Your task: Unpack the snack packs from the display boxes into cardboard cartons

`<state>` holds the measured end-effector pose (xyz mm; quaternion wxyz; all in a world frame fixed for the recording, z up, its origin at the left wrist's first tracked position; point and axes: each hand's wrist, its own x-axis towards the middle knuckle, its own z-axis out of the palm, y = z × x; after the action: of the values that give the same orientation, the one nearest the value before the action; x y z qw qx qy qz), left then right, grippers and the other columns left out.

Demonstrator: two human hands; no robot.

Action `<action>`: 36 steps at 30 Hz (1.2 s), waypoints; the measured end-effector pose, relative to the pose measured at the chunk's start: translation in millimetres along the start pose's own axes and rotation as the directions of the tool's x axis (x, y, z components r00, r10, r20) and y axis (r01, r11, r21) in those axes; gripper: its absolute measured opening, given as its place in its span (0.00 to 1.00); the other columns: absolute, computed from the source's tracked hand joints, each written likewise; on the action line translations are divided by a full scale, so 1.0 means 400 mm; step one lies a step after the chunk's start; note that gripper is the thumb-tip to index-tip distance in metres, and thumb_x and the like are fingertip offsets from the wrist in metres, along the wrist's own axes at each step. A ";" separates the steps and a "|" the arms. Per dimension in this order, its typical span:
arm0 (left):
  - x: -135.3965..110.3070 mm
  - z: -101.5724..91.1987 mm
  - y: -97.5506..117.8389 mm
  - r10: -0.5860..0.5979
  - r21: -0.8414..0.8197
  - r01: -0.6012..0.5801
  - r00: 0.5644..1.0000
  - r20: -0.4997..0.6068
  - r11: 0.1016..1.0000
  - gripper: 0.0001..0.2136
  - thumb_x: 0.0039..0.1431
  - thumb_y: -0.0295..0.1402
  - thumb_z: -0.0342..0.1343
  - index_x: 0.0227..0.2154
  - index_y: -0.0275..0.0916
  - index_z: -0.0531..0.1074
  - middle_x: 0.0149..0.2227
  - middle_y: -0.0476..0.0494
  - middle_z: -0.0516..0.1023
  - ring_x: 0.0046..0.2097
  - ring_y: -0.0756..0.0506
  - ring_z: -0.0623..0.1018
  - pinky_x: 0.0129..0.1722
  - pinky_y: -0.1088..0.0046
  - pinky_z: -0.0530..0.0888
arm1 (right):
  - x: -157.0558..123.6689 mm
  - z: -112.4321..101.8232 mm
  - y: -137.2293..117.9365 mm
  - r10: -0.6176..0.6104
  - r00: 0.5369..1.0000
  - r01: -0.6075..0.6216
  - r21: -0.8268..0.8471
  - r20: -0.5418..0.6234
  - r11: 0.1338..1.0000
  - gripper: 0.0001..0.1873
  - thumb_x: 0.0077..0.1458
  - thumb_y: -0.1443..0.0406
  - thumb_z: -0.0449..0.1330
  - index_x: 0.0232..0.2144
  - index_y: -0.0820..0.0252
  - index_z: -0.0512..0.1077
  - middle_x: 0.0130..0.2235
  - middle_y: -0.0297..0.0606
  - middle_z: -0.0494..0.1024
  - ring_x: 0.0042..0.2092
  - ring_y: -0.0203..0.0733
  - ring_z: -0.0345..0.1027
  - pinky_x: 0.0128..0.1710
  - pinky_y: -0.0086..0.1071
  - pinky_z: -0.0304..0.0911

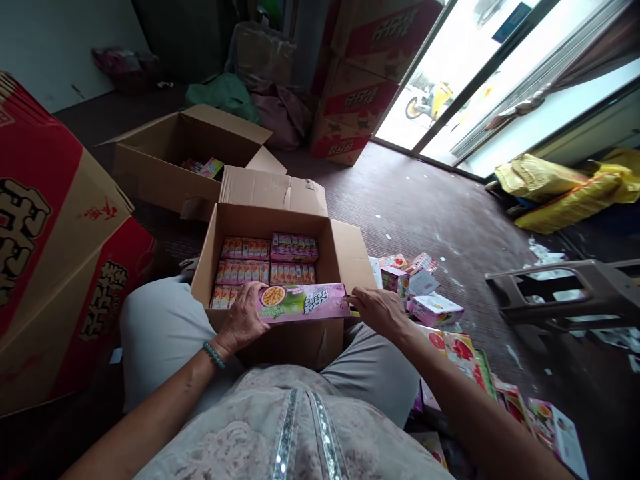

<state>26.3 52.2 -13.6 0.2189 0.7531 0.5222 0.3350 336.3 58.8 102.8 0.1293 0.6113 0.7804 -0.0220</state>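
Observation:
A long pink and green snack carton [303, 302] lies across the near rim of an open cardboard box [345, 250] that stands between my knees. My left hand [245, 317] grips the carton's left end, fingers curled round it. At the carton's right end my right hand [377, 308] pinches the edge with closed fingers. Inside the box, rows of small pink packets [267, 262] stand packed side by side. A green bead bracelet [214, 355] is on my left wrist.
A second open cardboard box [165, 150] sits further back. Large red and tan cartons [45, 253] rise at my left and are stacked at the back [360, 100]. Loose colourful cartons [435, 310] litter the floor at my right, near a brown plastic stool [565, 287] and yellow sacks [565, 193].

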 end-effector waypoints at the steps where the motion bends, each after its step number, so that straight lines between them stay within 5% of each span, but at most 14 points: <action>1: 0.003 -0.001 0.001 -0.014 0.003 0.014 1.000 0.001 1.000 0.31 0.43 0.33 0.65 0.51 0.39 0.60 0.50 0.36 0.68 0.53 0.36 0.70 0.58 0.57 0.68 | -0.001 -0.011 -0.016 0.036 0.998 -0.035 0.017 -0.059 0.999 0.20 0.67 0.52 0.48 0.36 0.57 0.73 0.36 0.39 0.81 0.37 0.44 0.75 0.30 0.32 0.52; 4: 0.009 -0.002 0.006 -0.041 0.020 0.041 0.999 0.002 0.999 0.30 0.45 0.36 0.65 0.51 0.39 0.60 0.50 0.36 0.69 0.54 0.36 0.70 0.59 0.56 0.68 | 0.016 -0.036 -0.070 0.024 0.985 -0.008 0.088 -0.174 0.996 0.25 0.62 0.47 0.54 0.50 0.60 0.69 0.42 0.44 0.80 0.42 0.47 0.74 0.35 0.32 0.57; 7: 0.009 0.001 0.004 -0.027 0.056 0.027 1.000 -0.004 0.998 0.31 0.45 0.40 0.65 0.51 0.39 0.61 0.50 0.35 0.69 0.54 0.34 0.70 0.58 0.54 0.68 | 0.062 -0.025 -0.128 -0.162 0.981 0.178 0.145 -0.111 0.973 0.43 0.48 0.46 0.66 0.58 0.66 0.61 0.42 0.46 0.79 0.41 0.50 0.74 0.36 0.34 0.60; 9: 0.008 0.004 -0.005 0.008 0.073 -0.007 1.000 -0.014 0.997 0.32 0.45 0.42 0.65 0.52 0.38 0.61 0.49 0.35 0.70 0.53 0.33 0.71 0.57 0.52 0.69 | 0.097 -0.002 -0.156 -0.261 0.965 0.264 0.167 -0.039 0.950 0.39 0.43 0.51 0.68 0.52 0.66 0.65 0.39 0.44 0.79 0.38 0.49 0.73 0.35 0.34 0.61; 12: 0.015 0.014 -0.029 0.032 0.052 -0.030 0.999 -0.032 0.998 0.37 0.48 0.47 0.64 0.59 0.39 0.58 0.53 0.34 0.68 0.55 0.32 0.70 0.57 0.49 0.69 | 0.134 0.026 -0.156 -0.246 0.969 0.248 0.158 -0.030 0.956 0.24 0.44 0.57 0.65 0.43 0.60 0.69 0.38 0.40 0.79 0.37 0.46 0.72 0.35 0.33 0.61; 17: 0.047 0.025 -0.074 -0.058 0.020 0.060 0.995 -0.085 0.998 0.46 0.50 0.56 0.58 0.67 0.41 0.46 0.60 0.31 0.60 0.56 0.32 0.70 0.57 0.47 0.69 | 0.098 -0.002 -0.019 0.046 0.991 -0.031 0.117 -0.129 0.993 0.20 0.51 0.56 0.61 0.43 0.61 0.69 0.38 0.40 0.79 0.36 0.43 0.72 0.36 0.33 0.62; 22: 0.103 0.023 -0.129 -0.172 0.199 0.183 0.982 -0.074 0.963 0.40 0.53 0.56 0.55 0.62 0.36 0.56 0.55 0.32 0.63 0.59 0.31 0.66 0.60 0.49 0.66 | -0.034 -0.042 0.247 0.502 0.830 -0.524 -0.029 -0.244 0.851 0.24 0.58 0.51 0.58 0.44 0.66 0.70 0.40 0.52 0.78 0.40 0.49 0.72 0.38 0.36 0.62; 24: 0.146 0.027 -0.150 -0.226 0.277 0.225 0.974 -0.031 0.934 0.36 0.53 0.54 0.56 0.59 0.35 0.61 0.53 0.33 0.63 0.57 0.32 0.67 0.59 0.52 0.67 | -0.058 -0.026 0.336 0.595 0.768 -0.630 -0.113 -0.237 0.768 0.30 0.56 0.45 0.58 0.43 0.68 0.70 0.38 0.54 0.77 0.38 0.54 0.73 0.34 0.38 0.61; 27: 0.244 0.049 -0.167 -0.311 0.398 0.256 0.947 0.077 0.881 0.29 0.52 0.51 0.59 0.51 0.34 0.67 0.51 0.33 0.63 0.55 0.33 0.68 0.57 0.56 0.68 | -0.023 0.025 0.372 0.562 0.765 -0.596 -0.016 -0.313 0.803 0.30 0.57 0.45 0.56 0.45 0.66 0.70 0.40 0.53 0.78 0.39 0.54 0.74 0.33 0.38 0.62; 31: 0.413 0.117 -0.179 -0.397 0.510 0.243 0.892 0.217 0.825 0.24 0.53 0.45 0.62 0.47 0.34 0.70 0.54 0.31 0.64 0.55 0.34 0.67 0.53 0.61 0.69 | 0.129 0.115 0.271 0.467 0.794 -0.432 0.179 -0.389 0.884 0.22 0.62 0.51 0.54 0.45 0.62 0.72 0.41 0.50 0.80 0.39 0.49 0.74 0.35 0.35 0.62; 36: 0.593 0.242 -0.254 -0.451 0.615 0.216 0.855 0.256 0.758 0.25 0.53 0.44 0.63 0.48 0.32 0.69 0.53 0.30 0.66 0.56 0.34 0.67 0.52 0.63 0.69 | 0.281 0.247 0.193 0.373 0.876 -0.282 0.303 -0.306 0.910 0.15 0.64 0.58 0.52 0.42 0.61 0.73 0.37 0.46 0.81 0.38 0.47 0.75 0.33 0.33 0.60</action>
<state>86.8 311.8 -83.0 0.1423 0.7264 0.6713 -0.0370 402.9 166.0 -8.7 -0.0907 0.7403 0.6660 0.0139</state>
